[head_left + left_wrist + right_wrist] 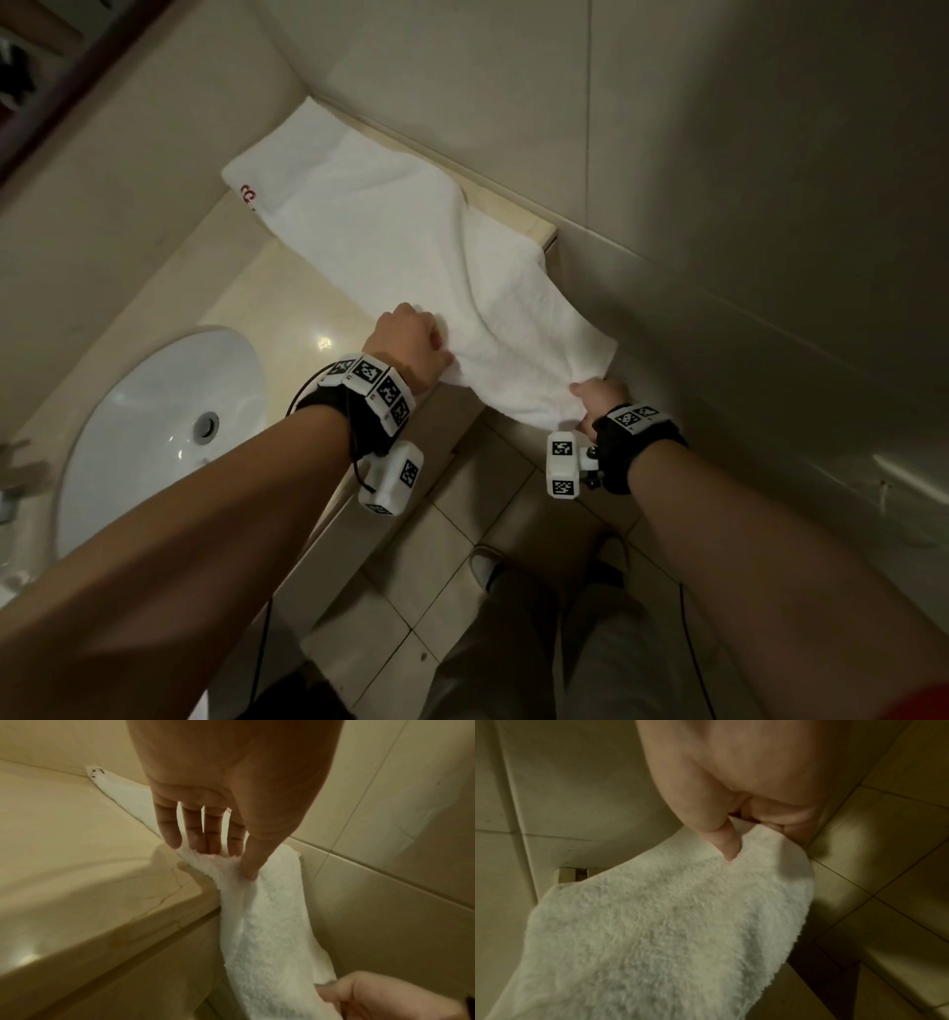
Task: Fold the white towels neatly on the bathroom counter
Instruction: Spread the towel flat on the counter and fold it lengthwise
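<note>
We see the towel (390, 231) on the counter (267, 288) beyond both hands, the sink (154, 411) left of them.

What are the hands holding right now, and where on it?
Both pinch the white towel at its near end: left hand one corner, right hand the other.

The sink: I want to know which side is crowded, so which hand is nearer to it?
Left. The left hand holds the towel over the counter just beside the sink; the right hand grips the towel's end past the counter's edge, farther away.
</note>
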Available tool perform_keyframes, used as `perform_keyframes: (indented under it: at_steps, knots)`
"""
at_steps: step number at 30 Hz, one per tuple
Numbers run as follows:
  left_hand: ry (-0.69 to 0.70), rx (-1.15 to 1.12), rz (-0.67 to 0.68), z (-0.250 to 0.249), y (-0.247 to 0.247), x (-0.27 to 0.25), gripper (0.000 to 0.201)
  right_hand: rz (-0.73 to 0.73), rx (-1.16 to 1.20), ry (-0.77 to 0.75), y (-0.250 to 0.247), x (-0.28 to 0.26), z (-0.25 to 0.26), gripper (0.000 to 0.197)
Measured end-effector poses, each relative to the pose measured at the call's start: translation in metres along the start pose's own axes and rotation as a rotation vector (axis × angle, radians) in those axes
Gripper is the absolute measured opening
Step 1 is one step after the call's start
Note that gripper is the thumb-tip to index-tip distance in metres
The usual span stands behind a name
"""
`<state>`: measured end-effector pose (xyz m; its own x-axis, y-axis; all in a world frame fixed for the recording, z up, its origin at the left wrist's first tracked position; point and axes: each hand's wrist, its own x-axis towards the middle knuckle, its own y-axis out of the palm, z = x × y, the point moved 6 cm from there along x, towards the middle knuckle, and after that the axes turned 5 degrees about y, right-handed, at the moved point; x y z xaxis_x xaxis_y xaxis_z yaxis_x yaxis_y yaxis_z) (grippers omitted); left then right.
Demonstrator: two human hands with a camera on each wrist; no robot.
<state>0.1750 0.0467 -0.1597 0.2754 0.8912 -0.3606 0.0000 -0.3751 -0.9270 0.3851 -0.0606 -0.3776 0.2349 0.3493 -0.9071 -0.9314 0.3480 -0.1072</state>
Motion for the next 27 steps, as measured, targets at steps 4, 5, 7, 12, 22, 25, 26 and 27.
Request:
perform_keyframes:
  at_steps: [4,5,7,12,22,25,26,27]
  knots:
    - [-0.004,-0.036,-0.046,-0.007,-0.006,0.005,0.025,0.114,-0.086,-0.015,0.009,-0.002,0.0,0.049]
    - [-0.002,-0.051,-0.064,-0.009,-0.008,0.008,0.027,0.096,-0.065,-0.008,0.009,-0.007,0.002,0.047]
    - [0.007,-0.085,-0.102,-0.012,-0.011,0.015,0.028,-0.031,-0.067,-0.079,0.004,-0.012,0.017,0.046]
    - [0.056,-0.099,-0.137,-0.02,-0.016,0.035,0.022,-0.017,-0.095,-0.565,0.017,-0.056,0.091,0.028]
    - [-0.044,-0.058,-0.147,-0.015,-0.014,0.045,0.03,-0.027,-0.042,-0.722,0.026,-0.08,0.141,0.033]
    - [-0.042,-0.052,-0.151,-0.014,-0.015,0.048,0.031,-0.072,-0.029,-0.759,0.022,-0.082,0.144,0.028]
    - [-0.045,-0.051,-0.149,-0.015,-0.015,0.049,0.031,-0.078,-0.043,-0.775,0.022,-0.085,0.145,0.026]
    - [-0.051,-0.053,-0.143,-0.014,-0.015,0.05,0.031,-0.073,-0.062,-0.792,0.023,-0.087,0.146,0.023]
